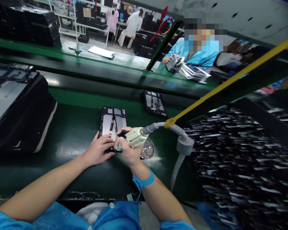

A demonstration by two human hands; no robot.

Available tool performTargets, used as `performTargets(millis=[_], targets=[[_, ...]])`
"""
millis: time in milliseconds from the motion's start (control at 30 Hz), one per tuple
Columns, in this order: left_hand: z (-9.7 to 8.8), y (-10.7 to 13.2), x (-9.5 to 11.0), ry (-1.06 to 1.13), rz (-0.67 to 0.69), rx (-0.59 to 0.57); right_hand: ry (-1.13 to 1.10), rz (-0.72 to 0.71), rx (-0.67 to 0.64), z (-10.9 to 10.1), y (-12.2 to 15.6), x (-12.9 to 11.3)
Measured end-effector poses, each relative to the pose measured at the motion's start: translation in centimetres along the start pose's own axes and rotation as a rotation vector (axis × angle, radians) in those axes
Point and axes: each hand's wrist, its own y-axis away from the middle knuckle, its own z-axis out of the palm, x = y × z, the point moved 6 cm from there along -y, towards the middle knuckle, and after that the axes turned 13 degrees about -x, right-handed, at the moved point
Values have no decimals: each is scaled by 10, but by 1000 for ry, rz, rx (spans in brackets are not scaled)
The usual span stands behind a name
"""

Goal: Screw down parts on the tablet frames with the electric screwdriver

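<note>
Blue strap (146,181) on your right wrist; right hand (131,153) clenched round the pale corded driver (137,136), nose down at the lower end of the tablet-like unit (107,123). Left hand (99,150) rests at its lower-left corner; can't tell if those fingers pinch anything. Screw dish (148,150) just right. Unit lies on the green bench (72,132), second unit (154,101) farther back, right.

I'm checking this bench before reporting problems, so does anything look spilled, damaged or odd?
Yes: the green bench's front edge shows ragged pale marks, perhaps chipping. No spill shows around the dish beside the right hand.
</note>
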Motion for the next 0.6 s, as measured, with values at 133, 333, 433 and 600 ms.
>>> performTargets(millis=[133,333,433,600], targets=[[0,0,0,1,1,3,34,-5,9,-1,0,2],[0,0,-1,5,-2,5,36,8,-9,-1,2,5],[2,0,-2,0,-15,0,52,6,-7,1,5,8],[2,0,-2,1,-18,-17,111,11,-50,8,10,9]])
